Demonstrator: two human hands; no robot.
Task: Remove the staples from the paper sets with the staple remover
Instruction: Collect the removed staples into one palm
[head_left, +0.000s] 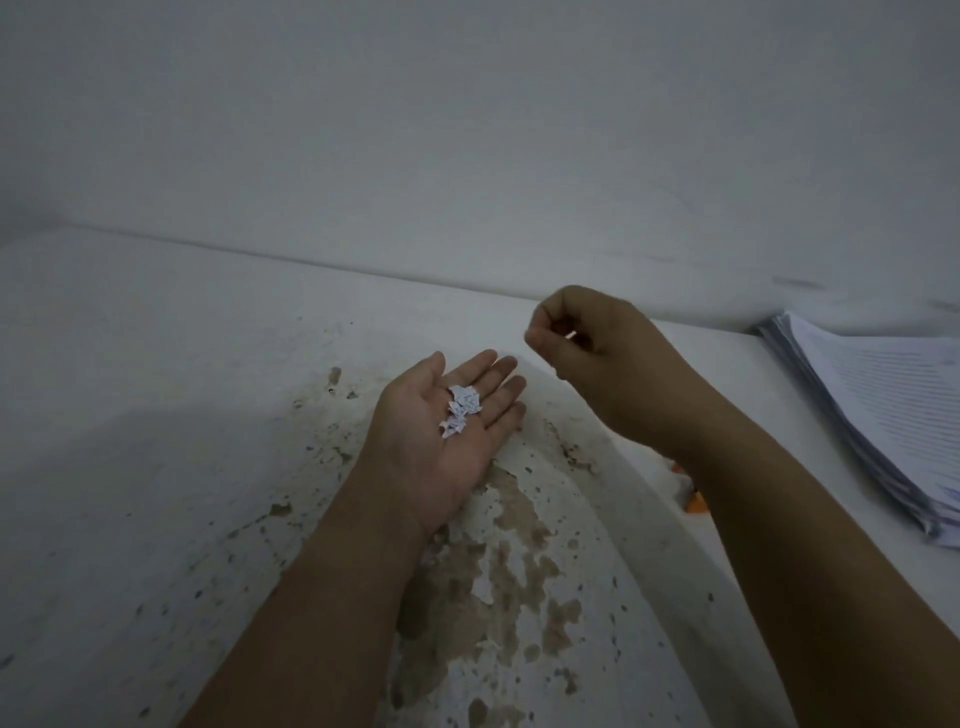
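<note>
My left hand (441, 431) lies palm up over the white table, its fingers spread, with a small heap of torn paper scraps (461, 409) resting in the palm. My right hand (587, 353) hovers a little to the right and higher, thumb and fingertips pinched together; whether anything is between them I cannot tell. A thick stack of printed paper sets (878, 415) lies at the right edge of the table. An orange object (695, 503), mostly hidden behind my right forearm, lies on the table; I cannot tell what it is.
The white table (156, 415) has a worn patch with brown stains and peeling paint (498, 571) below my hands. A plain white wall (467, 130) rises directly behind the table's far edge.
</note>
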